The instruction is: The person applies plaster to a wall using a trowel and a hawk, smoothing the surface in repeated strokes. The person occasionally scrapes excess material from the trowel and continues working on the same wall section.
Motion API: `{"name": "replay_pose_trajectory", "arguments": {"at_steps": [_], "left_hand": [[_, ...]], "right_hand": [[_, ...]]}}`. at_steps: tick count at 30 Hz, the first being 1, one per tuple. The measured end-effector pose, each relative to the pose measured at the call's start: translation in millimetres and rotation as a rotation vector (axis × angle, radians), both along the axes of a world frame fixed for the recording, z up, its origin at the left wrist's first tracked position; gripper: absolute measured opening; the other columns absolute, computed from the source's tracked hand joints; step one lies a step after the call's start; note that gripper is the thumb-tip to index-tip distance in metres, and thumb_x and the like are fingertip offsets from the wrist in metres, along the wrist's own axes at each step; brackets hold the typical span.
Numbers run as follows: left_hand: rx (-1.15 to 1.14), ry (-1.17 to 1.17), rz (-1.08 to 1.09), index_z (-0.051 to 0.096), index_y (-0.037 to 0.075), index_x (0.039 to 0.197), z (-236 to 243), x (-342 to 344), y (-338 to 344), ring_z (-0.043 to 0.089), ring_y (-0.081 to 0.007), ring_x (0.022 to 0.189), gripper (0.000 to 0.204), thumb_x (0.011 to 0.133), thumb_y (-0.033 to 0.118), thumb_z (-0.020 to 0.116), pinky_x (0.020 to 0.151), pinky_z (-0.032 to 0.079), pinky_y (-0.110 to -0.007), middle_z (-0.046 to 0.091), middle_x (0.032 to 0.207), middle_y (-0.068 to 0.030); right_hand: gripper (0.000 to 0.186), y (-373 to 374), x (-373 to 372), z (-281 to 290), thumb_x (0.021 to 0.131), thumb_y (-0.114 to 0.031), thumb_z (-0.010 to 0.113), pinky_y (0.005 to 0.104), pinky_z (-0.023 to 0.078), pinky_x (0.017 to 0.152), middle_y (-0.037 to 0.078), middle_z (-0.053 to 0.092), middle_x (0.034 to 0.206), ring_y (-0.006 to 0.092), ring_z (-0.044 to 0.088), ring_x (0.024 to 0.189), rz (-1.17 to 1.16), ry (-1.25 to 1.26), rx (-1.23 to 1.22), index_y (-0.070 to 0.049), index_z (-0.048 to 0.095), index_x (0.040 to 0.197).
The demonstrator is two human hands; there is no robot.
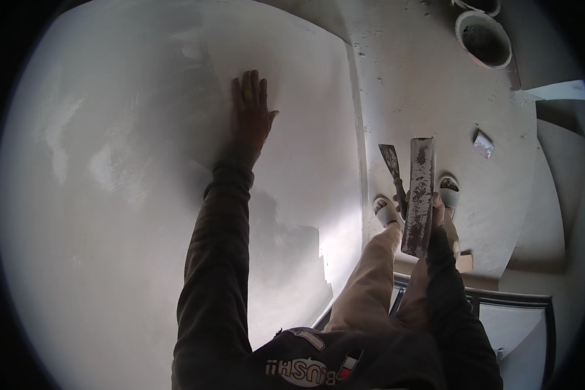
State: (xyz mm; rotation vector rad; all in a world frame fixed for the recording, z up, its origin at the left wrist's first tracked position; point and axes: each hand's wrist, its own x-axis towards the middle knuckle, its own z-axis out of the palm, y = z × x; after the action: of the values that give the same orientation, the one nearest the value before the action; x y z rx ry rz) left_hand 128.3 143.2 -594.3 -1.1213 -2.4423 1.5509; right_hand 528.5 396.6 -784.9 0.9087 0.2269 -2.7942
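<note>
My left hand [253,120] lies flat against the pale plastered wall [292,162], its fingers stretched upward and slightly apart. Nothing is in it. Darker, damp-looking patches of plaster surround the arm and the hand. In front of my legs, my right hand [439,211] is closed around a long plastering trowel [421,188], whose rectangular blade is smeared with dried white plaster. A putty knife [390,161] with a dark, flared blade sticks up just left of the trowel and appears to be held in the same hand. The trowel hides most of those fingers.
Two buckets stand at the far right; the nearer bucket [484,39] has grey material inside. A small whitish block [483,144] lies on the dusty floor [422,84]. Behind my legs is a dark-framed panel [513,302]. Sheets of board [543,201] lie along the right.
</note>
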Motion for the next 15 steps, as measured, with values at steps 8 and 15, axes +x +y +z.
{"name": "replay_pose_trajectory", "arguments": {"at_steps": [8, 15], "left_hand": [[0.302, -0.414, 0.278, 0.044, 0.008, 0.154, -163.6, 115.2, -135.0, 0.020, -0.0404, 0.154, 0.080, 0.092, 0.053, 0.066, 0.126, 0.014, -0.057, 0.027, 0.165, -0.0236], [1.396, -1.079, 0.955, 0.052, 0.001, 0.144, -209.4, 270.5, -130.0, 0.050, -0.0402, 0.136, 0.067, 0.100, 0.050, 0.061, 0.117, 0.034, -0.053, 0.058, 0.139, -0.0266]], "right_hand": [[0.086, -15.7, -28.4, 28.9, 0.078, -0.058, 0.079, 0.0532, 0.062, 0.078, 0.017, 0.068, 0.106, 0.0445, 0.068, 0.105, 0.022, 0.074, 0.299, 0.001, 0.054, 0.135], [0.093, -1.4, -36.0, 37.3, 0.079, -0.054, 0.073, 0.0510, 0.062, 0.081, 0.018, 0.068, 0.105, 0.0425, 0.069, 0.104, 0.148, 0.186, 0.372, 0.000, 0.041, 0.149]]}}
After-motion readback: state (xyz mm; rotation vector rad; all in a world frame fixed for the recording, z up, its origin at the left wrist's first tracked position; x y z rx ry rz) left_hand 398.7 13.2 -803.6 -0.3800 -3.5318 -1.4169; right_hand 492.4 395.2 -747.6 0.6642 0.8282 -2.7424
